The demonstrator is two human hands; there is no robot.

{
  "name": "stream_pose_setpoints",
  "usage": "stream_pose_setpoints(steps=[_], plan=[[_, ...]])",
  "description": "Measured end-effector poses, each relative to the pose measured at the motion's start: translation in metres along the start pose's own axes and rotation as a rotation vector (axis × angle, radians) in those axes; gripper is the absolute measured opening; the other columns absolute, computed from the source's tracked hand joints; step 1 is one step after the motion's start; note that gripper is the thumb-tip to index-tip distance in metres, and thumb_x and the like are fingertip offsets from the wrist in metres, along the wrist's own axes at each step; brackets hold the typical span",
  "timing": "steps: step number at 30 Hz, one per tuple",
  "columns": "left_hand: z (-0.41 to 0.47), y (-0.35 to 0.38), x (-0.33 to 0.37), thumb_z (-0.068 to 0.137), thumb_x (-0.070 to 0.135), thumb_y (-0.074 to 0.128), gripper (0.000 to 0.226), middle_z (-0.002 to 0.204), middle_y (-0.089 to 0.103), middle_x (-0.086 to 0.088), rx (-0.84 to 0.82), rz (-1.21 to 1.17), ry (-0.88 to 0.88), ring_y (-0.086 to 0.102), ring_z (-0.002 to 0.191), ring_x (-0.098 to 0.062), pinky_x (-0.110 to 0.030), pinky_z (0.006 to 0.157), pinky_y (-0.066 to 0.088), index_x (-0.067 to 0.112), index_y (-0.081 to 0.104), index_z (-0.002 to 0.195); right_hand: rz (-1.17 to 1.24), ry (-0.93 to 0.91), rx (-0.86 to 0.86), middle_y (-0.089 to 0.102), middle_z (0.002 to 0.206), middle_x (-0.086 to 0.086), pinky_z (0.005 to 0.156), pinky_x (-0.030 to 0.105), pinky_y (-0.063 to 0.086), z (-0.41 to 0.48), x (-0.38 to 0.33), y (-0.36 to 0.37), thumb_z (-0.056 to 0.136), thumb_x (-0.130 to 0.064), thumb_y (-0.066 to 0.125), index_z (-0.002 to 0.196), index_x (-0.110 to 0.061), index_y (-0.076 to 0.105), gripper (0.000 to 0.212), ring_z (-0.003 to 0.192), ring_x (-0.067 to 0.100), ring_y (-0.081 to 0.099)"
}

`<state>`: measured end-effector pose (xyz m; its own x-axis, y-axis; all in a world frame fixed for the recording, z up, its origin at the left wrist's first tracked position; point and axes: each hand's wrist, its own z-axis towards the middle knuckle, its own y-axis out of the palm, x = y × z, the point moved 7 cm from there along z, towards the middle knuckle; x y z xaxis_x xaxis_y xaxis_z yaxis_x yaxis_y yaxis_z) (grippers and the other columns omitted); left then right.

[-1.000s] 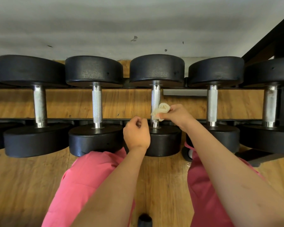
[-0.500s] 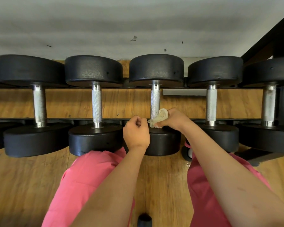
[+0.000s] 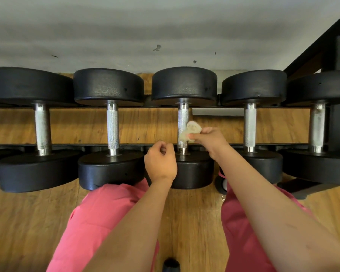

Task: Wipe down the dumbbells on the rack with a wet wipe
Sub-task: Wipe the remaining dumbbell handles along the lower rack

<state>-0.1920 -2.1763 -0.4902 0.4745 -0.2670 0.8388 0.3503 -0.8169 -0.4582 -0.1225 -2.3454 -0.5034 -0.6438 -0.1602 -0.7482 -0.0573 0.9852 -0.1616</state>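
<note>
The right hand (image 3: 210, 141) pinches a crumpled wipe (image 3: 190, 130) between thumb and fingers and presses it against the right side of the handle (image 3: 183, 116) of the middle dumbbell (image 3: 185, 84), low on the grip and just above the near head (image 3: 194, 173). The left hand (image 3: 160, 161) is curled into a fist with nothing seen in it, in front of that near head; whether it touches the head I cannot tell. The likeliest fault from here is a partial clean: the wipe meets only one side of the round handle, so the far and under sides would be missed unless it is wrapped round or the bar is turned. The knurling looks rough enough to snag and shred the thin, bunched wipe and leave lint in the grooves. A wad this small may also dry out or load with grime before the other dumbbells (image 3: 108, 86) in the row are done. Rolling a heavy dumbbell on the rack (image 3: 77, 145) could pinch fingers against its neighbour, since the heads sit close together. The handles are bright steel cylinders, cross-hatched along the middle and smooth at the collars; the far-right one looks stained. The heads are thick black discs with a matt, pebbled skin, scuffed pale in places. The wipe is off-white, soft and creased. Below is a wood-grain floor (image 3: 28, 222), behind it a grey wall (image 3: 126, 26).
</note>
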Motion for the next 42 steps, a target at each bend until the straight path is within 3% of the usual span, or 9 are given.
stream_pose_setpoints(steps=[3, 12, 18, 23, 27, 31, 34, 38, 42], plan=[[0.001, 0.0, -0.001, 0.09, 0.022, 0.054, 0.025, 0.074, 0.068, -0.007, 0.006, -0.002, -0.002, 0.064, 0.075, -0.021, -0.033, 0.071, 0.051, 0.008, 0.062, 0.072, 0.118, -0.012, 0.069, 0.068, 0.109, 0.007, 0.099, 0.031, 0.049, 0.01, -0.013, -0.001, 0.081, -0.003, 0.075, 0.092, -0.011, 0.067, 0.016, 0.101, 0.015, 0.064], [0.0, 0.001, -0.001, 0.092, 0.021, 0.053, 0.025, 0.074, 0.067, -0.006, -0.005, -0.001, 0.005, 0.063, 0.075, -0.02, -0.033, 0.072, 0.05, 0.007, 0.061, 0.072, 0.38, -0.04, 0.154, 0.062, 0.086, -0.004, 0.099, 0.029, 0.048, 0.02, -0.046, 0.009, 0.087, -0.001, 0.067, 0.084, -0.016, 0.06, 0.017, 0.105, 0.017, 0.062], [-0.001, 0.0, 0.002, 0.091, 0.02, 0.054, 0.024, 0.074, 0.067, -0.007, -0.007, 0.002, -0.013, 0.062, 0.075, -0.021, -0.029, 0.068, 0.048, 0.006, 0.062, 0.073, 0.153, -0.056, 0.114, 0.069, 0.102, 0.001, 0.103, 0.039, 0.048, 0.013, -0.018, 0.004, 0.084, -0.013, 0.074, 0.086, -0.022, 0.065, 0.013, 0.104, 0.017, 0.064], [-0.001, -0.001, 0.003, 0.09, 0.021, 0.052, 0.024, 0.076, 0.068, -0.006, -0.007, 0.011, -0.034, 0.063, 0.076, -0.021, -0.032, 0.07, 0.049, 0.006, 0.062, 0.073, -0.079, -0.043, 0.017, 0.07, 0.107, 0.008, 0.082, 0.023, 0.052, -0.009, 0.006, 0.003, 0.08, -0.011, 0.078, 0.103, -0.004, 0.068, 0.026, 0.093, 0.013, 0.064], [-0.004, 0.001, 0.007, 0.091, 0.022, 0.048, 0.027, 0.077, 0.066, -0.009, -0.036, 0.075, -0.02, 0.061, 0.078, -0.026, -0.042, 0.073, 0.052, 0.005, 0.062, 0.075, -0.514, -0.098, -0.04, 0.069, 0.097, 0.006, 0.076, 0.027, 0.047, -0.02, 0.004, 0.006, 0.078, -0.015, 0.08, 0.103, -0.004, 0.071, 0.029, 0.089, 0.015, 0.061], [-0.004, -0.002, 0.022, 0.094, 0.023, 0.054, 0.015, 0.101, 0.068, -0.001, -0.144, 0.25, 0.029, 0.061, 0.1, -0.023, -0.042, 0.097, 0.046, 0.014, 0.063, 0.1, -0.49, -0.173, 0.035, 0.066, 0.097, 0.005, 0.074, 0.028, 0.044, -0.031, -0.003, 0.002, 0.079, -0.015, 0.079, 0.107, -0.005, 0.068, 0.032, 0.096, 0.021, 0.063], [-0.011, -0.014, 0.049, 0.093, 0.016, 0.061, 0.031, 0.117, 0.058, 0.003, -0.237, 0.021, 0.085, 0.055, 0.111, -0.013, -0.025, 0.097, 0.042, 0.016, 0.055, 0.124, -0.316, -0.224, 0.048, 0.066, 0.102, 0.002, 0.084, 0.032, 0.049, -0.049, -0.013, -0.011, 0.078, -0.015, 0.079, 0.108, -0.008, 0.064, 0.034, 0.096, 0.019, 0.062], [-0.028, -0.027, 0.079, 0.09, 0.017, 0.067, 0.042, 0.119, 0.055, 0.015, -0.478, -0.139, 0.201, 0.053, 0.117, -0.007, -0.019, 0.098, 0.042, 0.022, 0.053, 0.13, -0.02, -0.252, -0.277, 0.071, 0.108, 0.006, 0.084, 0.029, 0.054, -0.081, -0.02, -0.004, 0.083, -0.008, 0.073, 0.113, -0.011, 0.068, 0.031, 0.102, 0.019, 0.067], [-0.039, -0.025, 0.091, 0.076, 0.027, 0.079, 0.058, 0.124, 0.062, 0.008, -0.711, -0.174, 0.211, 0.061, 0.112, -0.005, -0.023, 0.092, 0.052, 0.024, 0.056, 0.129, -0.049, -0.266, -0.413, 0.073, 0.097, 0.004, 0.076, 0.022, 0.054, -0.107, -0.026, 0.008, 0.089, -0.008, 0.068, 0.108, -0.009, 0.07, 0.02, 0.088, 0.011, 0.068]])
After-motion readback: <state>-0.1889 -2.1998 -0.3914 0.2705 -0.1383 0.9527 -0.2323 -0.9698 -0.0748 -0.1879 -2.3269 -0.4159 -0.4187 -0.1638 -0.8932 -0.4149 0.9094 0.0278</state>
